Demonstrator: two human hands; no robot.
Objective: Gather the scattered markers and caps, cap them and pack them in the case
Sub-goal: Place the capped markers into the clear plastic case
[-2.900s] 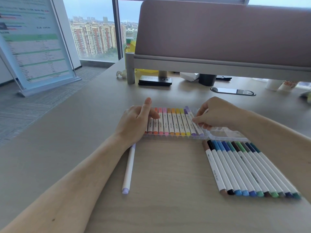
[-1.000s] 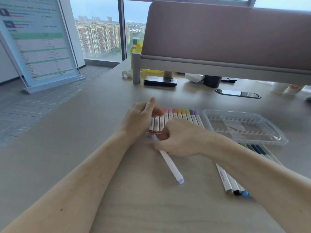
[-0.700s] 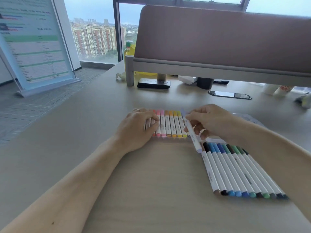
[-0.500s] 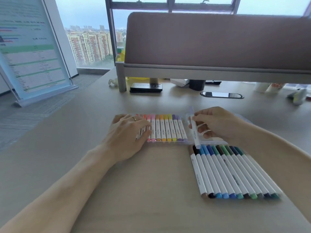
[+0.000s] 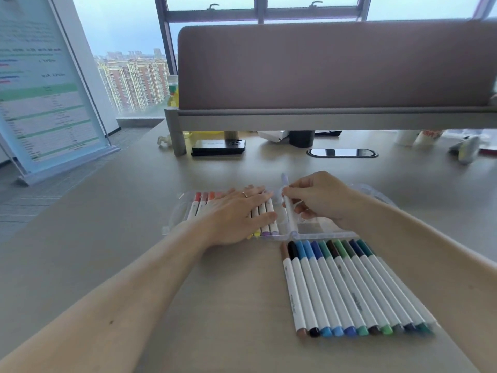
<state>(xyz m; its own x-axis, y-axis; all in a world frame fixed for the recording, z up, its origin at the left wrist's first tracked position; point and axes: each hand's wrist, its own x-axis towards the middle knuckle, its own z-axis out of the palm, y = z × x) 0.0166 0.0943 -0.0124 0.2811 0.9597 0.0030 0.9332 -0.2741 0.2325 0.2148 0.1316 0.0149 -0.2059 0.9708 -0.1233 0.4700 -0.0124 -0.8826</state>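
We see the left hand (image 5: 239,214) lying flat with straight fingers on the packed markers (image 5: 265,219), while the right hand (image 5: 320,197) pinches a lilac marker (image 5: 288,208) above the case (image 5: 322,232).

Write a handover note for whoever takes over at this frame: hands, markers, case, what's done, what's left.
Left hand lies flat on the warm-coloured markers slotted in the clear case.
Right hand pinches a lavender marker over the case's next free slot.
Done: the case's left part holds markers.
Left: seat this marker, then pack the capped blue-green row lying on the desk.
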